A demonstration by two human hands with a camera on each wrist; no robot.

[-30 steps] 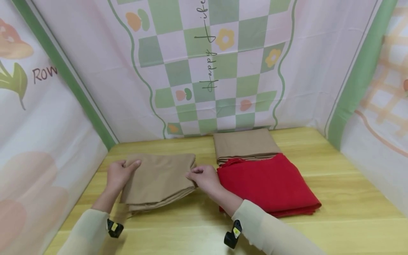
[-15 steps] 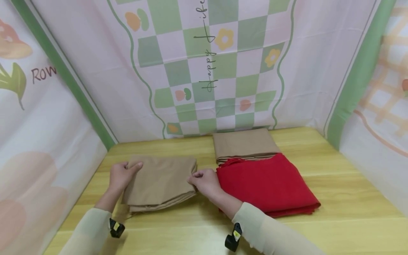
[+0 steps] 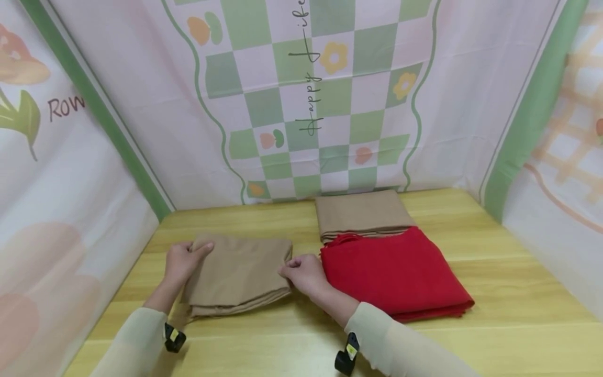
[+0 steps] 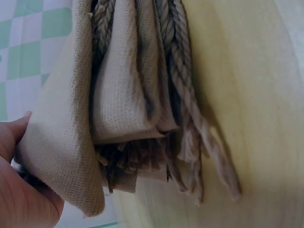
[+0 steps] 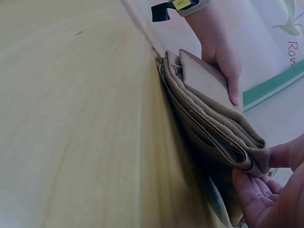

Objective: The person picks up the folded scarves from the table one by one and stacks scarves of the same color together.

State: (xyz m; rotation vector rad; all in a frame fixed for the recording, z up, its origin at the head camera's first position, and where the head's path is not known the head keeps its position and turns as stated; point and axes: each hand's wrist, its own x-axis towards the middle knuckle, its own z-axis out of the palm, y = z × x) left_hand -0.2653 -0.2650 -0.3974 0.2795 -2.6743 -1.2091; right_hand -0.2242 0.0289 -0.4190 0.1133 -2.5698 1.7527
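Note:
A folded tan scarf lies at the left of the table in the head view, layered and a little rumpled. Twisted fringe hangs from its layers in the left wrist view. My left hand grips the scarf's left edge, thumb on top and the other fingers mostly hidden beneath or behind the cloth. At the right edge, my right hand pinches the folded layers. The right wrist view shows its thumb and fingers around a corner of the stacked folds.
A folded red cloth lies right of my right hand, partly overlapping or abutting a second folded tan cloth at the back. Printed fabric walls enclose the wooden table at the back and sides.
Both hands and the tan scarf have shifted slightly toward me and to the right. Their grip on the scarf looks the same; the red cloth and back tan cloth have stayed put.

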